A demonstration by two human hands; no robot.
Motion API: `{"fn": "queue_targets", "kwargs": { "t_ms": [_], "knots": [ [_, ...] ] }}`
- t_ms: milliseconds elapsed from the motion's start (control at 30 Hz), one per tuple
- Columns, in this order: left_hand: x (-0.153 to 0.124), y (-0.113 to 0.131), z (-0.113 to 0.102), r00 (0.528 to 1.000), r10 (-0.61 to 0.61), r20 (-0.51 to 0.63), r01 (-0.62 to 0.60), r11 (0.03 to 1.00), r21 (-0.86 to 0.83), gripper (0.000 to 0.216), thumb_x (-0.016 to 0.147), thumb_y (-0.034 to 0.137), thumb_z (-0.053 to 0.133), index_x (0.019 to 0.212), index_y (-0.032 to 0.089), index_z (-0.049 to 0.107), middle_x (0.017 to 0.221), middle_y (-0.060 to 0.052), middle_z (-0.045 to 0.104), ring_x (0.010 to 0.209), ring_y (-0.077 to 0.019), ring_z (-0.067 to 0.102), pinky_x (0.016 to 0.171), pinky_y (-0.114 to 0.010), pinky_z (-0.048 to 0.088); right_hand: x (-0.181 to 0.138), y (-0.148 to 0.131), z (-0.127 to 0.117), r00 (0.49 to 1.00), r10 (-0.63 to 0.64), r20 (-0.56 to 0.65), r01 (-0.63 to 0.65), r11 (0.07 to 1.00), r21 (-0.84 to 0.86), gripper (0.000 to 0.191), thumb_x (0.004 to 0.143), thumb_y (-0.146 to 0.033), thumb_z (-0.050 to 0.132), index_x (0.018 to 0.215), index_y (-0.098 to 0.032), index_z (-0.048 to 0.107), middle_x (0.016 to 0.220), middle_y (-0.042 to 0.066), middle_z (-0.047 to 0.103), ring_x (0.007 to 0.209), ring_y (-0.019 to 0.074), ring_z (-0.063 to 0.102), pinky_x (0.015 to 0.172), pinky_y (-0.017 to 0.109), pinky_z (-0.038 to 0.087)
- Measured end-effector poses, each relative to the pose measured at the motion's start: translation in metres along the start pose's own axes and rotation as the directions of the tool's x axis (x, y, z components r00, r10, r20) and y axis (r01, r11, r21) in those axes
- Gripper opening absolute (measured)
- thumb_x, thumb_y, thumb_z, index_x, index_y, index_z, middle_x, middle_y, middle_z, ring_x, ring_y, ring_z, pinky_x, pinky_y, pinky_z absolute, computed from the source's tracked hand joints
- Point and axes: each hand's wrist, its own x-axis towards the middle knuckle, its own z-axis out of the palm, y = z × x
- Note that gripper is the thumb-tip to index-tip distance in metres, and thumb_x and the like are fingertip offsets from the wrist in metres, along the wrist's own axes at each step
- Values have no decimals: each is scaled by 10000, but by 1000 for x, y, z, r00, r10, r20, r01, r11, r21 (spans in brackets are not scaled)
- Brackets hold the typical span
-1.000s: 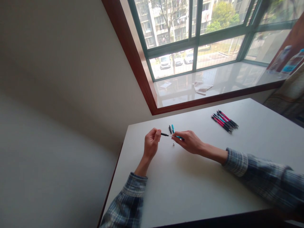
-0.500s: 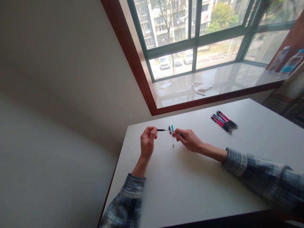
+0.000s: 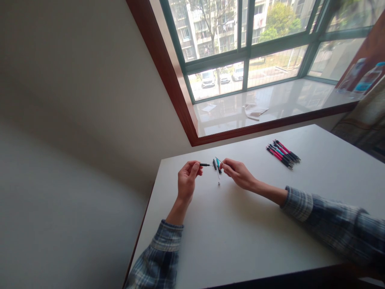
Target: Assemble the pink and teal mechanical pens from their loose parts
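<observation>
My left hand point(image 3: 187, 178) pinches a black pen piece point(image 3: 205, 164) between thumb and fingers, its thin end pointing right. Across from it, my right hand point(image 3: 239, 172) has its fingers closed on a thin pen refill point(image 3: 219, 160), which sticks out up and to the left. Between the hands, on the white table point(image 3: 234, 237), lie a black pen part point(image 3: 214, 163) and a teal pen barrel point(image 3: 218, 161). A slim white piece point(image 3: 218, 175) lies just below them, with a small light part point(image 3: 219, 184) at its lower end.
Several pink, teal and black pens point(image 3: 282, 154) lie side by side on the right of the table. Behind it, the window sill point(image 3: 222, 124) holds a crumpled cloth point(image 3: 255, 111), a paper point(image 3: 209, 108) and plastic bottles point(image 3: 368, 80). A wall point(image 3: 90, 140) stands on the left.
The refill in my right hand has come away from the black piece and now tilts upward. The teal barrel seen under my right fingers no longer shows there. My left hand has hardly moved.
</observation>
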Motion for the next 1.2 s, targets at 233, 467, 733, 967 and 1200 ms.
{"fn": "queue_targets", "kwargs": {
  "t_ms": [233,467,733,967,1200],
  "knots": [
    [-5,-2,7,986,-166,26,168,971,-169,334,796,420,830,945,146,709,820,-32,716,705,-97,629,725,-227,526,2,2,3,995,90,46,-98,968,230,389,964,-561,545,809,-204,558,637,-48,433,553,109,392,520,242,327],
    [-6,-4,7,979,-196,48,202,964,-175,320,818,418,817,957,151,709,830,-32,717,731,-98,628,752,-226,526,1,-3,2,997,51,50,-56,993,104,421,940,-595,591,831,-190,629,643,-39,466,585,121,417,543,254,331],
    [-9,-5,11,983,-140,119,146,988,-43,308,841,423,784,950,147,699,823,-37,694,713,-115,613,730,-248,520,-2,-10,4,997,39,61,-44,996,84,416,918,-585,632,880,-176,703,599,-50,424,557,114,334,526,264,259],
    [0,4,-4,997,20,-69,-15,997,75,295,860,448,738,929,165,699,781,-22,659,673,-112,568,684,-234,485,5,4,-4,998,46,-43,-45,999,25,468,891,-642,627,833,-182,692,599,-40,413,561,123,335,528,271,276],
    [-10,23,-9,763,-235,602,-159,835,528,310,872,470,733,822,165,761,698,-22,640,631,-127,504,602,-246,397,22,34,-24,984,72,-163,-65,997,47,503,865,-665,640,857,-164,691,619,-33,420,574,124,356,522,268,290]
  ]
}}
